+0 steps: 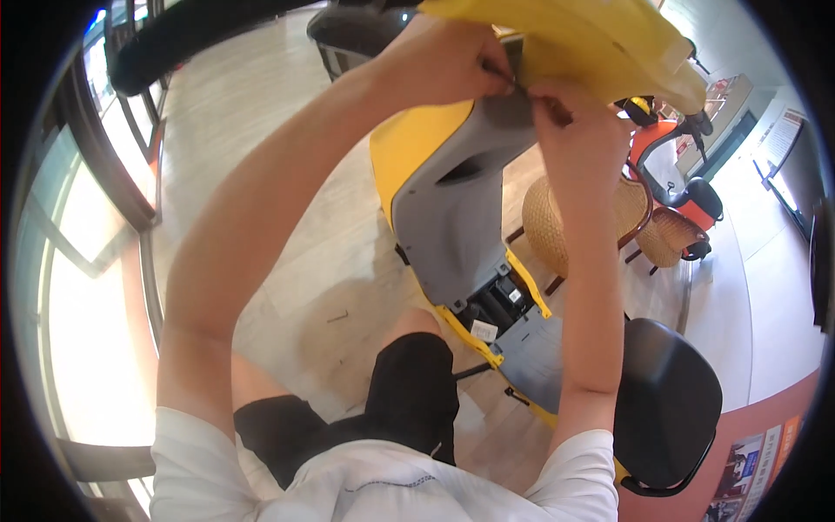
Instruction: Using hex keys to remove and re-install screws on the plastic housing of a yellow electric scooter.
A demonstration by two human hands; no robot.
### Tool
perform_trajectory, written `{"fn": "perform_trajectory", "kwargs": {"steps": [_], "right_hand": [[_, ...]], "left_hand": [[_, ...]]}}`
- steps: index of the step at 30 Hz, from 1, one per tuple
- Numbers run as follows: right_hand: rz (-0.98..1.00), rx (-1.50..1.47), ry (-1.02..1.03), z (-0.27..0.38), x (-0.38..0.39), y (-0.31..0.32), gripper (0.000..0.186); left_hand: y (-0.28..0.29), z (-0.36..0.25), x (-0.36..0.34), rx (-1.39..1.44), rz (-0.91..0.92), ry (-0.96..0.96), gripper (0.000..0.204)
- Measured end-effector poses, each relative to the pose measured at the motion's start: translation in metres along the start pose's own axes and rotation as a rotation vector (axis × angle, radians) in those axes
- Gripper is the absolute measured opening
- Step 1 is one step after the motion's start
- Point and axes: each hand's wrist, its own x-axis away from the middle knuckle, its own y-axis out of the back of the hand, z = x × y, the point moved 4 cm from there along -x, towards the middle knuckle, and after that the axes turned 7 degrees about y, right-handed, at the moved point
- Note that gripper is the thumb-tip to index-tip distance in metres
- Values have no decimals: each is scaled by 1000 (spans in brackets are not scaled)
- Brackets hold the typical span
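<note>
My left hand (465, 63) reaches to the underside of a yellow scooter's handlebar cover (617, 48), fingertips curled at a dark gap above the grey inner front panel (448, 217). My right hand (583, 126) is just right of it at that same gap, fingers bent and pinched; whatever either holds is too small or hidden to name. The yellow front body (404, 143) curves down beside the grey panel. Lower down, an opened floorboard section shows dark parts inside (496, 300), a small white item (484, 331) and a grey footboard (526, 348).
A black seat (661, 391) is at lower right. Woven chairs (544, 217) and a red scooter (704, 204) stand to the right. A black handgrip (174, 43) crosses the upper left. Glass doors (78, 287) line the left; a screen (791, 183) hangs at far right.
</note>
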Motion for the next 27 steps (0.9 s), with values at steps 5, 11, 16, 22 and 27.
{"fn": "perform_trajectory", "kwargs": {"steps": [5, 11, 16, 22, 27], "right_hand": [[-94, -107, 46, 12, 3, 6, 16], [72, -63, -372, 13, 11, 20, 28], [106, -180, -360, 5, 2, 2, 29], [-85, -261, -328, 9, 7, 0, 15], [-176, -218, 9, 6, 11, -4, 4]], "left_hand": [[-1, -7, -2, 89, -146, -134, 11], [2, -9, 0, 103, -163, -112, 13], [2, -6, 4, 112, -104, 36, 15], [1, -6, 4, 159, -149, -75, 19], [-2, 1, 2, 148, -12, -1, 21]]}}
